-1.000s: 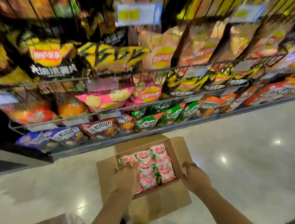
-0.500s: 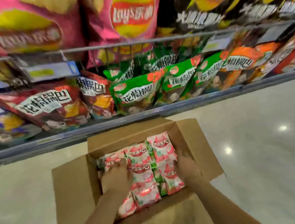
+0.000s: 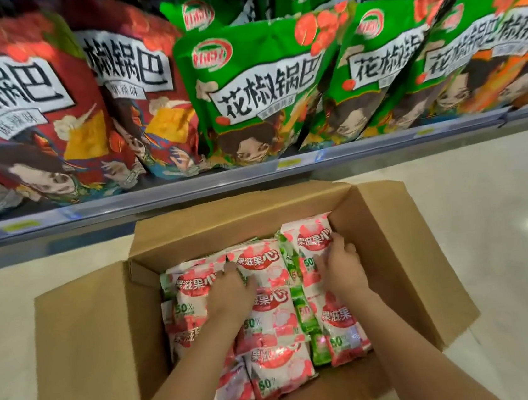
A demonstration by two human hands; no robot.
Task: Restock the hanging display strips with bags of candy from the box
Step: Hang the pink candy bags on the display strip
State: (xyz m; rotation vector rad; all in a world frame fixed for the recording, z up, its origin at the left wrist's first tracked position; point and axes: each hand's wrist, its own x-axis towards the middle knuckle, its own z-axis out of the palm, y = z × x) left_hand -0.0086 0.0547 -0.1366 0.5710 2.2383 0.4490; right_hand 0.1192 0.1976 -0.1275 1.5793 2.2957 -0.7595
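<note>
The box (image 3: 100,333) sat open on the floor, packed with candy bags (image 3: 269,301). Both hands were inside: left hand (image 3: 232,290) and right hand (image 3: 341,265) lay on the bags, fingers curled; a firm hold could not be confirmed. No strips visible; restocking appeared barely begun.

The cardboard box (image 3: 100,333) is plain brown. The candy bags (image 3: 267,301) in it are white with red and pink fruit pictures, a red label with white characters and a green "50%"; green packs (image 3: 303,307) show between them. On the shelf (image 3: 144,200), grey with small yellow tags, snack bags run red (image 3: 31,104) at the left, green (image 3: 259,85) in the middle and orange (image 3: 509,50) at the right, each with a white banner of black characters and a cartoon figure. The floor (image 3: 507,238) is glossy pale cream.
</note>
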